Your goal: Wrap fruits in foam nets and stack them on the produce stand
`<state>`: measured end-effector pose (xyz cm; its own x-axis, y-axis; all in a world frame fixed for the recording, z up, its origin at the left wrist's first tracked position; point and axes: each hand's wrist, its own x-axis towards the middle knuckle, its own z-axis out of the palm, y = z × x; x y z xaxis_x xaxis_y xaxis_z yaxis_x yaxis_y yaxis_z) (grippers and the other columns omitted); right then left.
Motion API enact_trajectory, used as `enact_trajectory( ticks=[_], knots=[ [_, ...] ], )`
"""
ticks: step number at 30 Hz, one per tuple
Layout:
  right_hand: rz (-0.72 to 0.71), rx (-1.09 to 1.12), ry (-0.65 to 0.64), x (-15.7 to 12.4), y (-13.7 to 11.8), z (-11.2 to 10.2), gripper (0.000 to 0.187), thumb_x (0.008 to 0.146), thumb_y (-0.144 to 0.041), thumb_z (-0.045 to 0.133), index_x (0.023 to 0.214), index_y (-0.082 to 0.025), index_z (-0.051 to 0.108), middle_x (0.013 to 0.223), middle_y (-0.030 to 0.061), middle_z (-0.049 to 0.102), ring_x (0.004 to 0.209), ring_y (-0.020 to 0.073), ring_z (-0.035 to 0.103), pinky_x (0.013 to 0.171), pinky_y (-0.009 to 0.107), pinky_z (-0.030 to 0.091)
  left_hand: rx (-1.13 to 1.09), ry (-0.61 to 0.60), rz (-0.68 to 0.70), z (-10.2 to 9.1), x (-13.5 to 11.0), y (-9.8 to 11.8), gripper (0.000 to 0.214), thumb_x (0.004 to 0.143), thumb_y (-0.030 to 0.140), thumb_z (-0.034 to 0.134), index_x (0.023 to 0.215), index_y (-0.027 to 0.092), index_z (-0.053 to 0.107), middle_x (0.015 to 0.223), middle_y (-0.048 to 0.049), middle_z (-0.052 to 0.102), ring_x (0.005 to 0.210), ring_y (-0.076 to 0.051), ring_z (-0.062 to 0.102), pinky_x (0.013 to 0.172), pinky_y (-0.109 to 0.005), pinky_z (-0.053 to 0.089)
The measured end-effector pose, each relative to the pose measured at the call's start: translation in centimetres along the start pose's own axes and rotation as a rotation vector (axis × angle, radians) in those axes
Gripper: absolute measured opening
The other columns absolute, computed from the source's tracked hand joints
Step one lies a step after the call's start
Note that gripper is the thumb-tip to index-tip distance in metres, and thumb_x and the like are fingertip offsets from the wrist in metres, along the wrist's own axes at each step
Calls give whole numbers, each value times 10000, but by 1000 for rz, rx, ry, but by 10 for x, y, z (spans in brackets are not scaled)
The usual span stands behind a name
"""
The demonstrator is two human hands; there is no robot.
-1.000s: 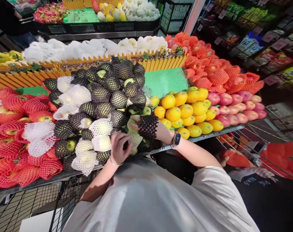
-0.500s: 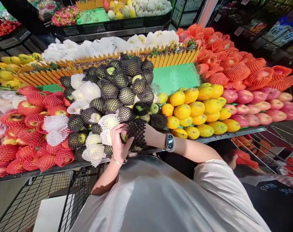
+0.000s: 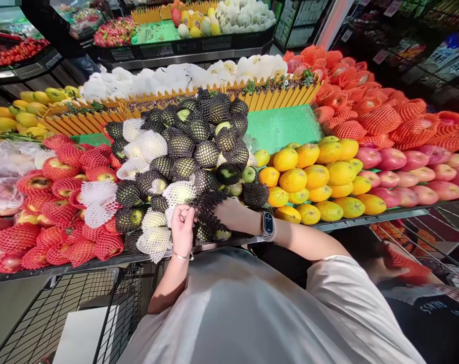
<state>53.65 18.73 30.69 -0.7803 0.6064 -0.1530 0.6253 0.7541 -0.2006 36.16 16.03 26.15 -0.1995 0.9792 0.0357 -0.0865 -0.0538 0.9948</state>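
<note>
Hands: since the earlier frame our left hand (image 3: 182, 225) has drawn its fingers in, and the green patch that showed between our hands has gone from sight.
Left grip: nearly closed, fingertips meeting at the net's edge; they seem to pinch its mesh.
Right grip: our right hand (image 3: 227, 215) reaches into the net, its fingers covered; we cannot tell how far open it is or what it holds.
Net: the black net (image 3: 210, 210) sits around our right fingers, just above the front edge of the worktop (image 3: 366, 221).
Pile: black-netted fruit (image 3: 207, 153) is heaped behind, so much is already covered; a green fruit (image 3: 248, 175) beyond our right hand looks bare.
Progress: we judge this netting midway, as no fruit shows seated inside.
</note>
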Motion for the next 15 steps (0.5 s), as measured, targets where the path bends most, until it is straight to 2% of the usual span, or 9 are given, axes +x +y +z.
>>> enact_trajectory(
  ticks=[3, 5, 11, 15],
  knots=[
    [-39, -14, 0, 2, 5, -4, 197, 867, -43, 525, 1022, -85, 640, 927, 150, 698, 899, 227, 657, 753, 314, 475, -17, -67, -54, -4, 4, 0, 385, 746, 556, 706, 759, 213, 531, 509, 97, 374, 394, -70, 311, 386, -192, 249],
    [-37, 7, 22, 4, 8, -6, 216, 841, -52, 569, 1050, -84, 618, 959, 148, 689, 902, 230, 652, 740, 309, 476, -10, -93, -65, -7, 6, -1, 393, 724, 557, 727, 760, 210, 547, 482, 108, 338, 371, -63, 258, 364, -191, 201],
    [-3, 219, 97, 7, 6, -5, 279, 771, -123, 671, 1035, -101, 583, 999, 126, 678, 871, 223, 637, 745, 309, 485, 53, -4, 66, -7, 4, -1, 378, 771, 570, 687, 770, 217, 551, 507, 81, 378, 456, -96, 353, 455, -216, 308],
    [82, 235, 116, 11, 1, 2, 283, 751, -169, 698, 1002, -84, 598, 985, 155, 677, 887, 249, 636, 754, 328, 484, 114, 88, 160, -1, -3, -7, 359, 816, 563, 641, 916, 231, 543, 583, 70, 404, 541, -124, 409, 551, -246, 380]
  ],
)
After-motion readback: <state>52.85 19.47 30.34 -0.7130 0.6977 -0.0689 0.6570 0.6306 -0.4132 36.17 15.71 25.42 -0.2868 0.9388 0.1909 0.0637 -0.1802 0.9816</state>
